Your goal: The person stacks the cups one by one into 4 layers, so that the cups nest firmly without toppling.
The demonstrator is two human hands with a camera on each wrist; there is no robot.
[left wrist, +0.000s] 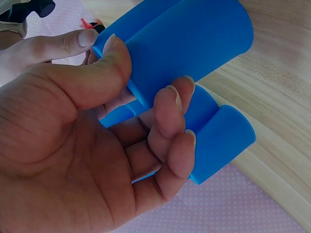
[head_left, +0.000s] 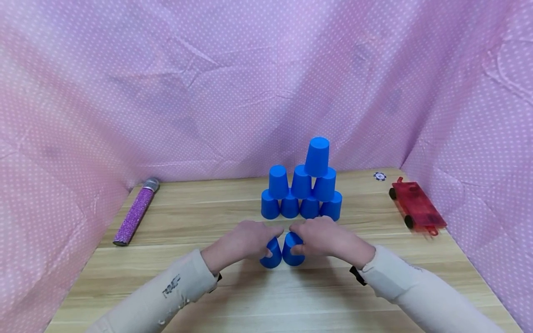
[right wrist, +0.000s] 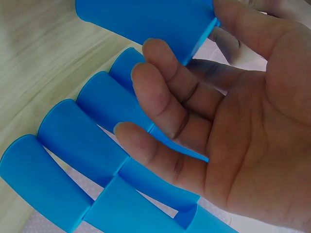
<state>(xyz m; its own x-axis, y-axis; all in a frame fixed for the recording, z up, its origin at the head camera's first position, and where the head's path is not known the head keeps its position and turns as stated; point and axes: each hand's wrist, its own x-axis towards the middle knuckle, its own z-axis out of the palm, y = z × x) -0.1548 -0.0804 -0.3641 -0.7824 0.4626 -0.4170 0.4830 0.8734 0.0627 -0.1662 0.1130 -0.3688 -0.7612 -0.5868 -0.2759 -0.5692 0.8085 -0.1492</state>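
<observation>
Two upside-down blue cups stand side by side near the middle of the table. My left hand (head_left: 250,239) holds the left blue cup (head_left: 272,259) by its narrow end, thumb on the near side. The right blue cup (head_left: 294,258) is pinched near its top by my right hand (head_left: 325,236). Just beyond both hands rises a stack of upside-down blue cups: several in the bottom row (head_left: 289,208), three above, and a single top cup (head_left: 317,157) toward the right. In the right wrist view, my loosely bent outer fingers overlap the stacked cups (right wrist: 77,138).
A purple glitter microphone (head_left: 135,213) lies at the table's left side. On the right is a red toy car (head_left: 418,206) with black wheels, and behind it a poker chip (head_left: 380,176). Pink dotted cloth (head_left: 233,92) hangs around the back and sides of the wooden table (head_left: 200,203).
</observation>
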